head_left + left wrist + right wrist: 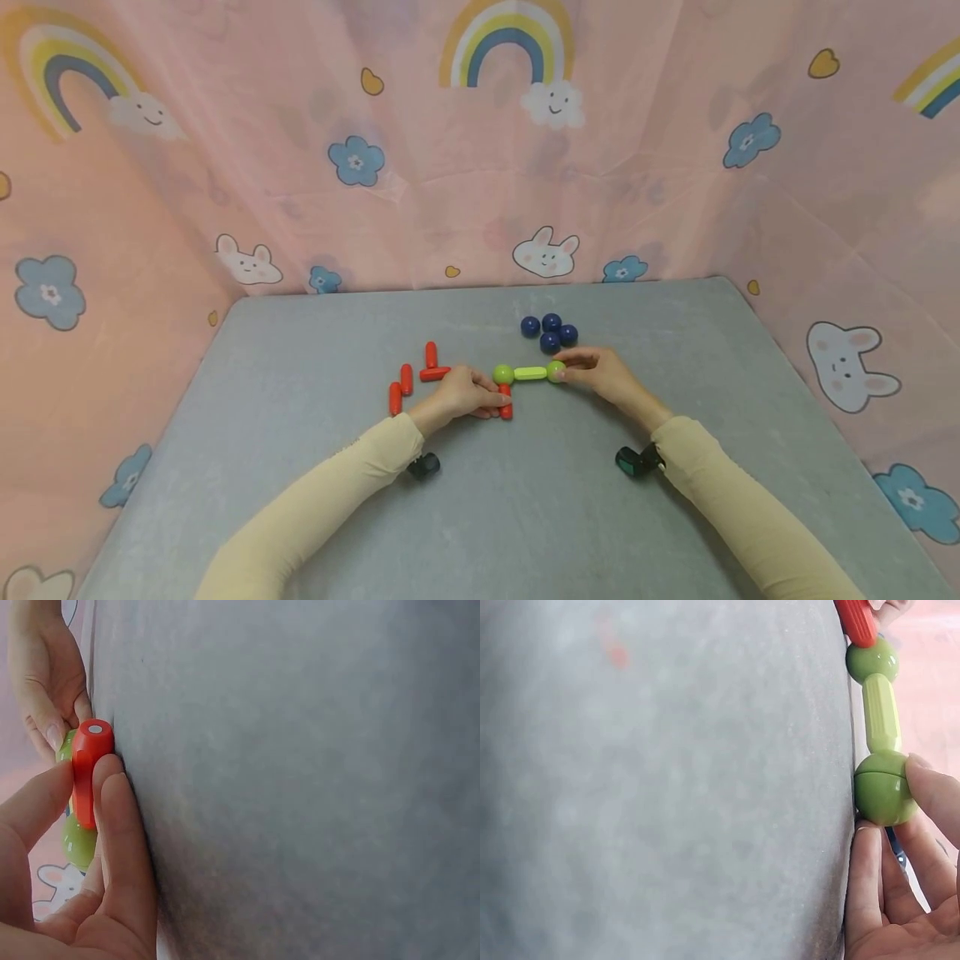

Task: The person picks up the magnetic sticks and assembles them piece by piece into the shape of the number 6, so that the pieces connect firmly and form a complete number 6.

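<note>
My left hand (467, 393) pinches a red rod (506, 403) between thumb and fingers; a pale dot shows on the rod's near end (95, 729) in the left wrist view. The rod's far end meets a green ball (503, 374). From that ball a yellow-green rod (530, 373) runs right to a second green ball (885, 787), forming one joined row. My right hand (603, 379) holds this second ball by its fingertips, with the thumb on one side. A seam line circles the ball in the right wrist view.
Several loose red rods (407, 379) lie left of my left hand, one (435, 374) partly behind it. Several dark blue balls (551, 342) are grouped behind the right hand. The grey table (525, 517) ends at a pink printed curtain (435, 217).
</note>
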Demonstrator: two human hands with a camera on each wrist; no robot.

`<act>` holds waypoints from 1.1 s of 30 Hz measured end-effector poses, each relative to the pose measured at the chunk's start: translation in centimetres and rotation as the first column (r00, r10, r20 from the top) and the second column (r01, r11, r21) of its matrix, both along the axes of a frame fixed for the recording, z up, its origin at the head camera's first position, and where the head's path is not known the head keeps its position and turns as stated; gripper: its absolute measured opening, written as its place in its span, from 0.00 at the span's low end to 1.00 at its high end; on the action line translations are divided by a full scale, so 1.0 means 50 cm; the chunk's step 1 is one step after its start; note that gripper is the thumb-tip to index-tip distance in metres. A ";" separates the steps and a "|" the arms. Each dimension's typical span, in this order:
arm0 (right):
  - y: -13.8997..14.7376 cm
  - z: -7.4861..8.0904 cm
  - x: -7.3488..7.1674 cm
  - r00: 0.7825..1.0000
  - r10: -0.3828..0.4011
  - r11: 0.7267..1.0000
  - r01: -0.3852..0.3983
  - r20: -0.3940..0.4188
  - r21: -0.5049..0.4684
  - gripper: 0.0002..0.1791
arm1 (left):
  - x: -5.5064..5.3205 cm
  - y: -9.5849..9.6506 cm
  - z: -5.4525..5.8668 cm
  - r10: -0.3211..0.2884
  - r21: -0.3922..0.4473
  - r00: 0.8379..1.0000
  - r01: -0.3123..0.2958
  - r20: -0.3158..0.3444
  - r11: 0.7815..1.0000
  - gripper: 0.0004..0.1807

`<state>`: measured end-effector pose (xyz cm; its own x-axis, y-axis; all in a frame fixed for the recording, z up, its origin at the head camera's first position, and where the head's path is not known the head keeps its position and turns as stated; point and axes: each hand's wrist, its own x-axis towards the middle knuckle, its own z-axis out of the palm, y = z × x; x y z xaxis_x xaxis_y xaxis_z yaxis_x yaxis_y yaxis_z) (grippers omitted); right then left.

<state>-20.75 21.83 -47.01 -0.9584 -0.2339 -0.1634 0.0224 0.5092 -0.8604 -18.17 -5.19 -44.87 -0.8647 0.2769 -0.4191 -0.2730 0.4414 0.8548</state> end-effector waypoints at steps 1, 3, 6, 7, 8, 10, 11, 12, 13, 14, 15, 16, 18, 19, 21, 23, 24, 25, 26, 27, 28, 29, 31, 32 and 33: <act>-0.001 0.000 0.000 1.000 -0.004 1.000 0.004 0.003 0.001 0.23 | 0.001 0.000 0.000 0.003 -0.003 1.000 -0.003 -0.004 1.000 0.12; -0.001 0.001 0.001 1.000 0.003 1.000 -0.003 -0.003 0.007 0.23 | 0.002 0.001 0.000 0.006 -0.007 1.000 -0.006 -0.013 1.000 0.12; -0.001 0.002 0.002 1.000 0.001 1.000 -0.001 -0.003 0.009 0.24 | 0.002 0.003 -0.003 0.005 -0.016 1.000 -0.005 -0.026 1.000 0.12; 0.000 0.002 0.002 1.000 0.006 1.000 -0.006 -0.007 0.013 0.24 | 0.001 0.004 -0.004 0.006 -0.018 1.000 -0.007 -0.028 1.000 0.12; 0.000 0.002 0.003 1.000 0.014 1.000 -0.013 -0.011 0.015 0.24 | 0.001 0.004 -0.005 0.007 -0.020 1.000 -0.008 -0.029 1.000 0.11; 0.000 0.004 0.003 1.000 0.018 1.000 -0.018 -0.012 0.019 0.25 | 0.000 0.004 -0.008 0.008 -0.023 1.000 -0.009 -0.031 1.000 0.11; 0.000 0.005 0.003 1.000 0.018 1.000 -0.018 -0.011 0.021 0.25 | 0.000 0.004 -0.009 0.009 -0.024 1.000 -0.010 -0.030 1.000 0.11; -0.001 0.007 0.003 1.000 0.018 1.000 -0.018 -0.008 0.023 0.25 | 0.000 0.004 -0.009 0.009 -0.025 0.999 -0.010 -0.031 1.000 0.11; -0.001 0.009 0.003 1.000 0.020 0.999 -0.020 -0.005 0.027 0.25 | 0.000 0.004 -0.010 0.010 -0.026 0.999 -0.011 -0.033 1.000 0.11; -0.001 0.011 0.003 1.000 0.022 0.999 -0.022 0.000 0.030 0.25 | -0.001 0.004 -0.010 0.011 -0.027 0.999 -0.011 -0.034 1.000 0.11; 0.000 0.012 0.002 1.000 0.019 0.999 -0.019 0.008 0.034 0.25 | -0.001 0.004 -0.011 0.011 -0.027 0.999 -0.012 -0.036 1.000 0.11; 0.000 0.014 0.001 1.000 0.018 0.999 -0.019 0.014 0.040 0.25 | -0.001 0.004 -0.011 0.011 -0.028 0.999 -0.012 -0.038 1.000 0.11; 0.004 0.018 -0.002 0.999 0.025 0.999 -0.026 0.027 0.046 0.25 | -0.001 0.003 -0.011 0.011 -0.027 0.999 -0.012 -0.040 1.000 0.11; 0.007 0.020 -0.004 0.999 0.033 0.998 -0.034 0.032 0.050 0.25 | -0.001 0.004 -0.011 0.010 -0.027 0.999 -0.011 -0.038 1.000 0.11; 0.014 0.022 -0.010 0.999 0.046 0.998 -0.048 0.027 0.047 0.25 | 0.000 0.004 -0.011 0.009 -0.026 0.999 -0.009 -0.036 1.000 0.11; 0.023 0.026 -0.018 0.998 0.062 0.997 -0.063 0.011 0.041 0.25 | 0.000 0.004 -0.010 0.006 -0.026 0.999 -0.007 -0.037 1.000 0.11; 0.028 0.028 -0.023 0.998 0.069 0.997 -0.069 -0.001 0.035 0.25 | 0.000 0.004 -0.010 0.006 -0.026 0.999 -0.007 -0.037 1.000 0.11; 0.033 0.031 -0.027 0.998 0.068 0.997 -0.068 -0.012 0.027 0.25 | 0.000 0.004 -0.010 0.005 -0.025 0.999 -0.006 -0.037 1.000 0.11; 0.038 0.034 -0.032 0.998 0.061 0.998 -0.061 -0.027 0.019 0.24 | 0.000 0.004 -0.009 0.005 -0.024 0.999 -0.006 -0.037 1.000 0.11; 0.042 0.038 -0.037 0.998 0.055 0.998 -0.054 -0.038 0.016 0.24 | 0.001 0.003 -0.008 0.004 -0.023 0.999 -0.005 -0.037 1.000 0.11; 0.047 0.041 -0.041 0.998 0.044 0.999 -0.043 -0.046 0.015 0.24 | 0.001 0.003 -0.008 0.003 -0.021 0.999 -0.003 -0.038 1.000 0.11; 0.051 0.044 -0.046 0.998 0.031 0.999 -0.029 -0.056 0.020 0.23 | 0.001 0.003 -0.008 0.001 -0.020 0.999 -0.001 -0.038 1.000 0.11; 0.058 0.047 -0.056 0.998 0.004 1.000 -0.002 -0.068 0.027 0.23 | 0.001 0.003 -0.007 -0.002 -0.019 0.999 0.001 -0.038 1.000 0.11; 0.061 0.048 -0.061 0.997 -0.009 0.999 0.012 -0.070 0.038 0.23 | 0.001 0.003 -0.007 -0.002 -0.018 0.999 0.002 -0.036 1.000 0.10; 0.063 0.047 -0.066 0.997 -0.017 0.999 0.021 -0.069 0.046 0.23 | 0.001 0.003 -0.006 -0.002 -0.018 0.999 0.002 -0.034 1.000 0.11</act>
